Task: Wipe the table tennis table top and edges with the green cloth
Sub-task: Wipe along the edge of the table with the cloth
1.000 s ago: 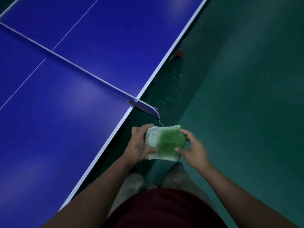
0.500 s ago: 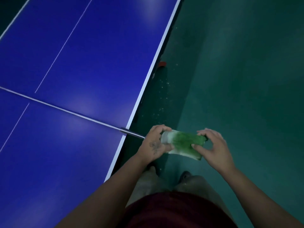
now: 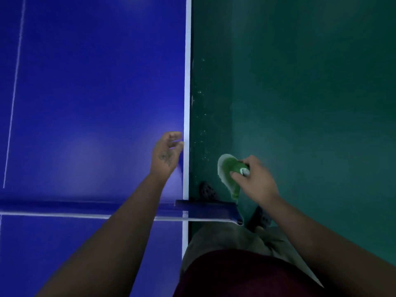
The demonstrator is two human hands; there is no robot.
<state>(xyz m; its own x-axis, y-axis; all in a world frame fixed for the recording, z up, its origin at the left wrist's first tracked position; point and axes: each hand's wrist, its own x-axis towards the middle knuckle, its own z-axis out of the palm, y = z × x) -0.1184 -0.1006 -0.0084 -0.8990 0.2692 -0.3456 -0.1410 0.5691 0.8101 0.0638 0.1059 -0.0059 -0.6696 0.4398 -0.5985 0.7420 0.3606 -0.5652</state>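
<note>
Two hands: the right hand (image 3: 256, 182) grips the crumpled green cloth (image 3: 227, 168), which bulges out leftward, beside the blue table tennis table (image 3: 96, 99); the left hand (image 3: 167, 154) hangs slack, holding nothing.

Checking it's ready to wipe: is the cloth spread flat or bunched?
Bunched. The right hand grips the cloth in a crumpled wad, one end dangling, over the floor beside the table.

From my far-off seat I see a dark red shirt (image 3: 235, 275) at the bottom and light brown trousers (image 3: 225, 239) just past it. Both arms (image 3: 128, 232) are bare. The left hand (image 3: 166, 155) has a small dark drawing (image 3: 164, 157) on its back (too blurry to read). The shoes (image 3: 206, 190) are dark, and one is dotted with little holes.
</note>
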